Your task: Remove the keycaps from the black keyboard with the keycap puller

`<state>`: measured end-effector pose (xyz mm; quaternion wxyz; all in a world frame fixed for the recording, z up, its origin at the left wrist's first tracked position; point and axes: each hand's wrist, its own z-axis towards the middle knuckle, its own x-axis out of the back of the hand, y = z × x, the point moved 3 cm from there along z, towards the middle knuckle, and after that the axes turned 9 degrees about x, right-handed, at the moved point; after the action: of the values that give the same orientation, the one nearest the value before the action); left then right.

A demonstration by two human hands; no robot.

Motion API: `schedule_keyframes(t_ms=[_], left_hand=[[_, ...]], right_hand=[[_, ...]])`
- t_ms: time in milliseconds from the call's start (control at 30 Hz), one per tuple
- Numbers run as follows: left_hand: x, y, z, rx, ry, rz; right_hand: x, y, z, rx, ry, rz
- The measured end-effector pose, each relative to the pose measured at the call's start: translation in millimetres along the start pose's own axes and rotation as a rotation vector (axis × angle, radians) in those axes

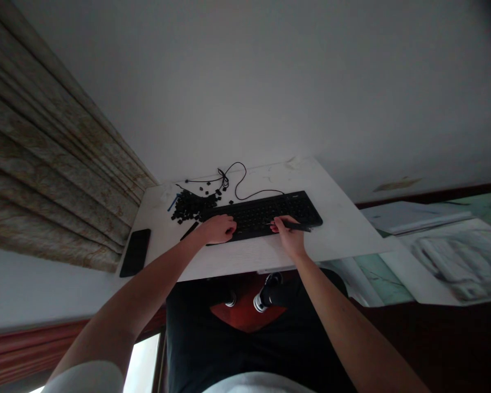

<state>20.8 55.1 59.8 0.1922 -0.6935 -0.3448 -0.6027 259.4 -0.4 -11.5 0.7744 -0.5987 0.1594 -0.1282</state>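
Note:
A black keyboard lies on the white table, its cable running off the back edge. My left hand rests on the keyboard's left part with curled fingers; whatever may be between them is hidden. In my right hand is a slim black-handled tool with a thin, light tip, held low over the keys right of the middle. The tip's exact kind is too small to tell. Left of the keyboard is a heap of loose black keycaps, with several more scattered behind it.
The black cable loops behind the keyboard near the wall. A blue stick-like item pokes out beside the heap. A black phone lies at the table's left edge. Curtains hang at left; boxes and packages stand at right.

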Motion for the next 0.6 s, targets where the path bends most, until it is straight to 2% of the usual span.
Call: schedule_keyframes(t_ms=[167, 333, 600], left_hand=[[-2.9, -2.5, -5.2, 0.061, 0.068, -0.011], [-8.4, -4.1, -13.8, 0.097, 0.142, 0.069], [-15.9, 7.7, -21.0, 0.181, 0.22, 0.168]], right_hand=[[-0.2, -2.3, -0.7, 0.002, 0.006, -0.01], [1.3, -5.9, -2.6, 0.013, 0.045, -0.024], [6.6, -11.6, -4.7, 0.088, 0.209, -0.044]])
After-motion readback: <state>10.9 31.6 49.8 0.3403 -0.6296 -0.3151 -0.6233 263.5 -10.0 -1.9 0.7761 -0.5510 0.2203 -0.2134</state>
